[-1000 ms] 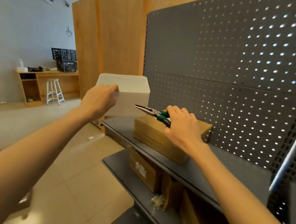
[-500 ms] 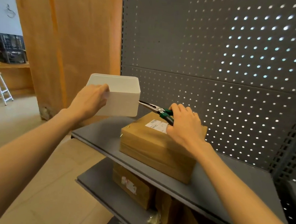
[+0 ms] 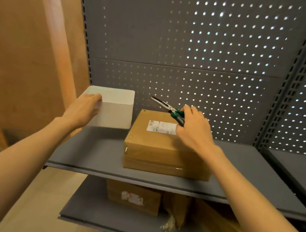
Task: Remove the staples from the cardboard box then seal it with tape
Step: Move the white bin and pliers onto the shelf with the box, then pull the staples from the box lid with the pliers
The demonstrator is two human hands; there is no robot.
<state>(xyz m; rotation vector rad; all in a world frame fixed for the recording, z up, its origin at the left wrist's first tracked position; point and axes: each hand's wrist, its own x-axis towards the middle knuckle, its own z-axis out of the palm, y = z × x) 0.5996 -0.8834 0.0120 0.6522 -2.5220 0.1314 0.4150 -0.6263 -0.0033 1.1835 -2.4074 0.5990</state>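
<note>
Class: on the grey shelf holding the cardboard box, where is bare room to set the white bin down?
Bare shelf lies left of the cardboard box, under the white bin, and right of the box toward the upright. The lower shelf is crowded.

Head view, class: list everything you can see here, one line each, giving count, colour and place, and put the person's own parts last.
cardboard box: one, brown, on the upper shelf, white label on top, staples on its left edge
pliers: one, green handles, held above the box's back edge
white bin: one, white, held left of the box
upper shelf: one, grey, in front of the pegboard
pegboard: grey, perforated, behind the shelves
lower boxes: at least two, brown, on the shelf below
left hand: one, holds the bin
right hand: one, fingers grip the pliers
</note>
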